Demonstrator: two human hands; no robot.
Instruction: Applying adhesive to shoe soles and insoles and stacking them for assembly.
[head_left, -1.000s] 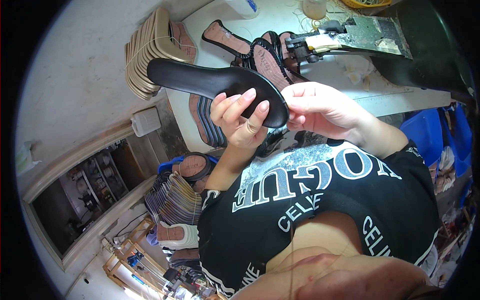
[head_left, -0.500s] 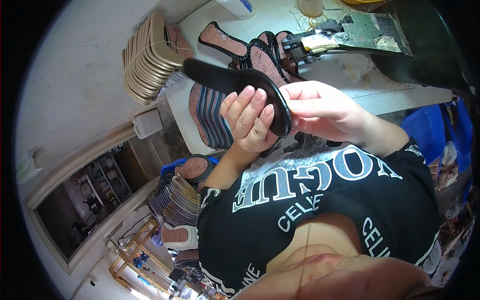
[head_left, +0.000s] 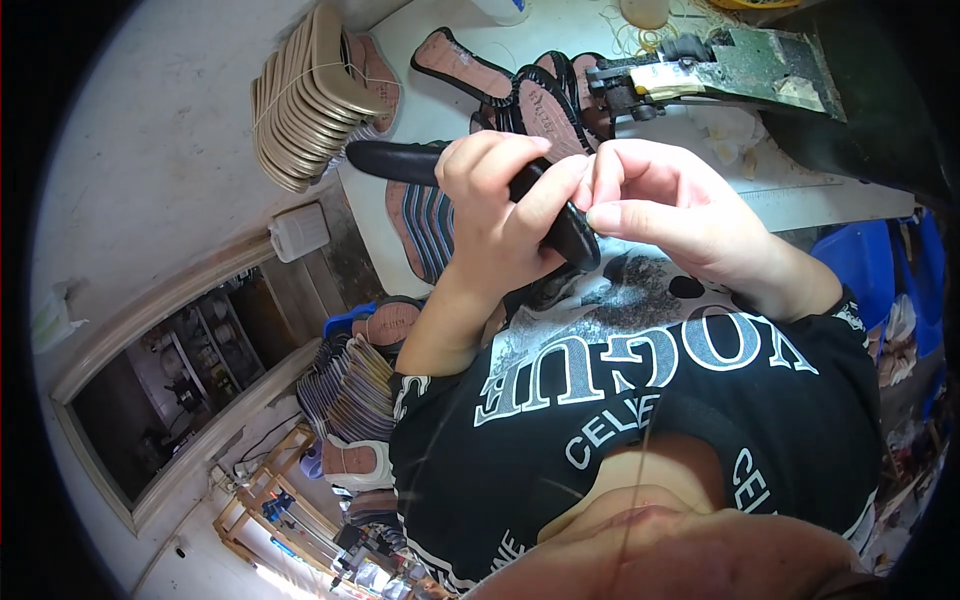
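A black, smooth shoe insole (head_left: 395, 162) is held up in front of my chest, its long end pointing left. My left hand (head_left: 490, 215) is closed around its middle, with the fingers over the top. At its right edge, the thumb and fingers of my right hand (head_left: 690, 215) are pinched together. The fingers hide part of that edge. Just beyond my hands, several pink insoles with black rims (head_left: 548, 115) lie overlapping on the white table (head_left: 400, 240).
A tied bundle of tan insoles (head_left: 310, 110) stands at the far left, near a striped stack (head_left: 422, 235). A machine with a green arm (head_left: 770, 70) reaches in from the far right. Blue bins (head_left: 855, 262) stand at right; more stacked insoles (head_left: 355, 390) are at lower left.
The black insole has turned, so its broad face shows less. My left fingers have shifted over its top, and my right hand has gone from lying along the edge to a pinch.
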